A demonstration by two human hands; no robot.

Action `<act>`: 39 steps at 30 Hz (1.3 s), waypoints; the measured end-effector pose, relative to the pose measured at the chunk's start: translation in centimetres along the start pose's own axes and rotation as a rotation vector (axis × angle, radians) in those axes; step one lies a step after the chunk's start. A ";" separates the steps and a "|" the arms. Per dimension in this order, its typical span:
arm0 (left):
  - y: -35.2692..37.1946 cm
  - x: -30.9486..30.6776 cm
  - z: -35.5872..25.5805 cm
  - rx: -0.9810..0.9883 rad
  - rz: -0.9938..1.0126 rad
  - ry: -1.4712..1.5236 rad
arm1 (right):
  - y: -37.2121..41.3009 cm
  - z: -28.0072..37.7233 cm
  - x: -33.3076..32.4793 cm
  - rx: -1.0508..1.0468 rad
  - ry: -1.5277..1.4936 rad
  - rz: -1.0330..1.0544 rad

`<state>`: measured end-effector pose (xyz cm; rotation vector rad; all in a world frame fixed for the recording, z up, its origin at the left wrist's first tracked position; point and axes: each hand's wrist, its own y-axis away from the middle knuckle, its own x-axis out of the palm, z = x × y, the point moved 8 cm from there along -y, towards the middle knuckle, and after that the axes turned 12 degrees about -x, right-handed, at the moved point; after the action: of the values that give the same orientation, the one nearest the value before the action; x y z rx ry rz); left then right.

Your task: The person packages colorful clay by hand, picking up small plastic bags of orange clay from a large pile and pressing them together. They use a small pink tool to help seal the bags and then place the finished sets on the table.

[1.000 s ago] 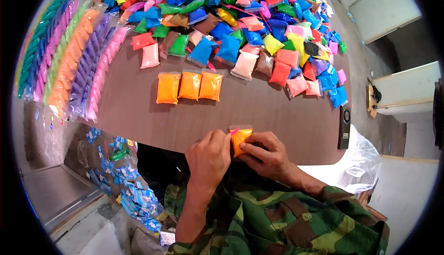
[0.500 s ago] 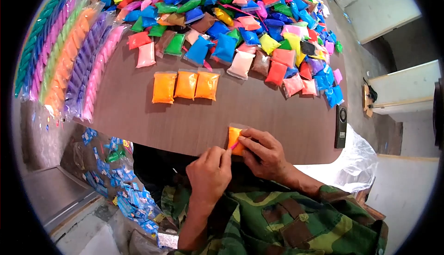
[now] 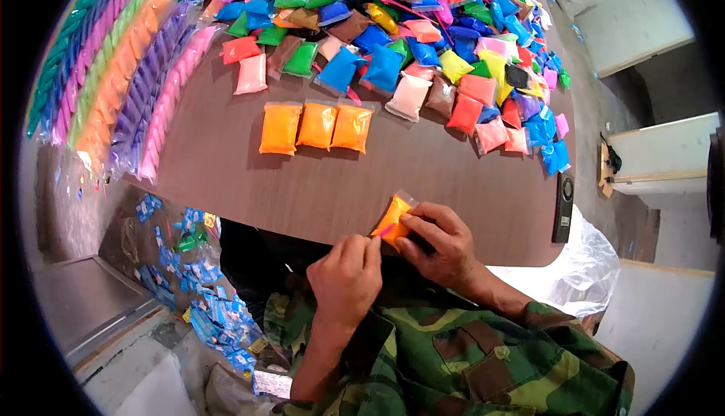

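A small orange packet [image 3: 393, 218] is held tilted at the near edge of the brown table [image 3: 317, 182]. My right hand [image 3: 440, 244] grips it from the right, fingers wrapped over its lower end. My left hand [image 3: 347, 280] pinches the packet's lower left corner, where a small pink piece shows at my fingertips. Farther up the table, three matching orange packets [image 3: 317, 126] lie side by side in a row.
A big heap of coloured packets [image 3: 423, 46] covers the far half of the table. Long strips of joined packets [image 3: 128, 76] hang over the left edge. A black remote-like device [image 3: 563, 208] lies at the right edge. Blue wrappers [image 3: 211, 310] litter the floor at left.
The orange packet has tilted from upright to slanting right. My left hand slid down from beside it to its lower corner. The view shifted slightly.
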<state>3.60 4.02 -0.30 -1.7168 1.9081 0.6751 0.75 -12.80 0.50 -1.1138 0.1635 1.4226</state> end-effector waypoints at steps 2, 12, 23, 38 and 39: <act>-0.6 -0.1 0.8 -0.006 -0.012 -0.060 | -0.1 0.0 0.0 0.001 0.002 0.004; 0.1 -1.2 0.0 0.024 -0.071 0.101 | -0.3 0.4 -0.2 0.014 0.110 0.014; -1.2 -1.6 1.6 -0.004 -0.137 -0.151 | -0.4 0.3 0.0 0.011 0.131 0.007; -0.4 -1.0 1.4 0.010 -0.140 -0.160 | -0.1 -0.2 0.1 0.040 0.094 0.022; -0.4 -1.3 1.5 -0.006 -0.133 -0.111 | 0.0 -0.2 0.1 0.048 0.093 0.027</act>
<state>4.15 5.95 -0.66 -1.7549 1.7020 0.7102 0.83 -12.88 0.33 -1.1424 0.2778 1.3846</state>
